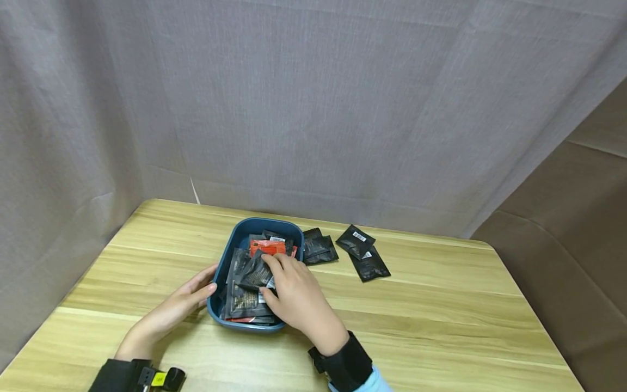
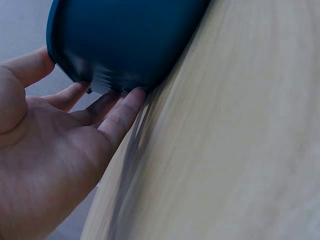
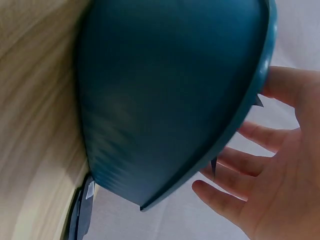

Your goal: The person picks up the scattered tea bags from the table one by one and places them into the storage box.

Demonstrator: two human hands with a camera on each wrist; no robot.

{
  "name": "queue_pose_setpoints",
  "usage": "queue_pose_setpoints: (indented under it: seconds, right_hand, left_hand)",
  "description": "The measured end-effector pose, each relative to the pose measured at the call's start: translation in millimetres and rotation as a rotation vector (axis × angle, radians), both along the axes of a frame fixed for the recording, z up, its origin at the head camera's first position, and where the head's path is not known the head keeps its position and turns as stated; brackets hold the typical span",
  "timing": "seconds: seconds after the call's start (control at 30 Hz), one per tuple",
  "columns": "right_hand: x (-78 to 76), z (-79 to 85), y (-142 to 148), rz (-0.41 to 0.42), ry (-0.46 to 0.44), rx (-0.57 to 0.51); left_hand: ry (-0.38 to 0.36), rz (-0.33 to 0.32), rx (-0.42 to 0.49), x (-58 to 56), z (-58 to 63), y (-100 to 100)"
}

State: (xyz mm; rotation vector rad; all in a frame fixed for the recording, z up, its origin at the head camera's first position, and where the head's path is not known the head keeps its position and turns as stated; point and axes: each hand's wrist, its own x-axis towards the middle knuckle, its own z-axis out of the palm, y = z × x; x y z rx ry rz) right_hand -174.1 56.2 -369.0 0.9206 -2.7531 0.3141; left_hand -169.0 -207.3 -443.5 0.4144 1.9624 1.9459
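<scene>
A dark blue plastic bin [image 1: 213, 313] stands on the table, filled with black sachets and a few red ones. My left hand [image 1: 183, 299] holds its left side, thumb on the rim and fingers against the outer wall. Over the bin's right side reaches my right hand [image 1: 296, 286]. Its thumb and index finger pinch a small black sachet [image 1: 252, 274] lying tilted on top of the pile. Beneath it sits a larger black packet [image 1: 240, 310] with gold print. An orange-red packet [image 1: 267, 247] lies farther back in the bin. In the right wrist view the bin wall hides most of the contents.
Right of the bin, two overlapping black sachets [image 1: 320, 249] lie against it. Farther right are two more black sachets [image 1: 370, 265], one partly on the other, with white labels. Grey cloth [image 1: 313, 109] hangs behind the wooden table [image 1: 441, 321].
</scene>
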Motion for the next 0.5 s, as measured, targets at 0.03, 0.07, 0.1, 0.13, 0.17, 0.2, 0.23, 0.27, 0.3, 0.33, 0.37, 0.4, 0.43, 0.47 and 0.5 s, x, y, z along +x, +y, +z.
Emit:
queue_pose_setpoints:
  seconds: [0.03, 0.07, 0.1, 0.13, 0.17, 0.2, 0.23, 0.27, 0.3, 0.33, 0.37, 0.4, 0.43, 0.47, 0.5]
  right_hand:
    - [0.2, -0.9, -0.5, 0.003, 0.005, 0.006]
    - [0.4, -1.6, -0.9, 0.004, 0.006, 0.011]
    - [0.7, -2.3, -1.2, 0.005, 0.006, 0.016]
    - [0.8, -3.1, -1.5, 0.005, 0.004, 0.022]
    - [1.0, -3.9, -1.8, 0.004, -0.001, 0.029]
    - [1.1, -4.5, -1.8, 0.002, -0.008, 0.036]
    - [1.4, -5.0, -1.9, -0.001, -0.017, 0.042]
    - [1.6, -5.4, -1.9, -0.002, -0.023, 0.047]
    - [1.6, -5.9, -1.9, -0.004, -0.031, 0.051]
    - [1.7, -6.4, -1.9, -0.006, -0.038, 0.054]
    - [1.7, -6.7, -1.8, -0.007, -0.044, 0.057]
    - [1.6, -7.0, -1.7, -0.008, -0.047, 0.058]
    - [1.4, -7.2, -1.7, -0.007, -0.047, 0.058]
    - [1.1, -7.5, -1.6, -0.006, -0.043, 0.057]
    - [0.7, -7.7, -1.5, -0.005, -0.041, 0.057]
  left_hand:
    - [0.000, 0.000, 0.000, 0.0, -0.1, 0.0]
    - [0.000, 0.000, 0.001, -0.1, -0.1, 0.1]
    - [-0.001, 0.000, 0.001, -0.1, -0.3, 0.0]
    - [-0.002, -0.001, 0.002, -0.2, -0.5, 0.0]
    - [-0.004, -0.001, 0.003, -0.3, -0.6, -0.1]
    - [-0.005, 0.000, 0.003, -0.3, -0.7, -0.1]
    - [-0.005, -0.001, 0.004, -0.4, -0.9, -0.1]
    - [-0.004, 0.000, 0.004, -0.4, -1.0, -0.1]
    - [-0.006, 0.000, 0.003, -0.4, -1.1, -0.2]
    - [-0.006, 0.001, 0.003, -0.4, -1.2, -0.3]
    - [-0.006, 0.002, 0.002, -0.4, -1.3, -0.4]
    - [-0.006, 0.003, 0.001, -0.4, -1.4, -0.5]
    - [-0.007, 0.002, 0.001, -0.4, -1.5, -0.6]
    - [-0.005, 0.002, 0.000, -0.4, -1.7, -0.7]
    - [-0.005, 0.003, -0.001, -0.4, -1.9, -0.9]
